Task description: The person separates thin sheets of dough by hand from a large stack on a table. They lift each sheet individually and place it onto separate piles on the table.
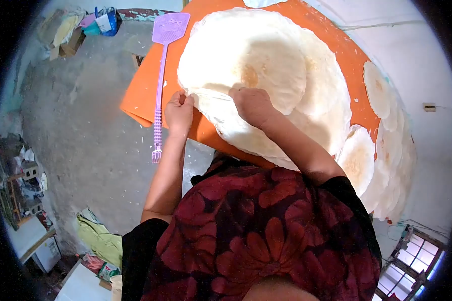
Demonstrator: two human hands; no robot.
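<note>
Red-flowered fabric covers the person's front nearest the lens; just beyond, the left hand (179,111) pinches shut on the near edge of the large pale dough sheet (246,55), and the right hand (253,104) rests on it fisted. That sheet tops a stack on the orange table (138,100), with smaller rounds (391,145) overlapping along its right side, so most pieces appear already rolled thin. Farther off, past a purple fly swatter (159,85), a blue bag (107,21) sits on the floor, contents unreadable.

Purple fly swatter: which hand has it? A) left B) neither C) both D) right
B: the fly swatter lies unheld along the edge of the orange table; the left hand and right hand are both on the flatbread stack.
</note>
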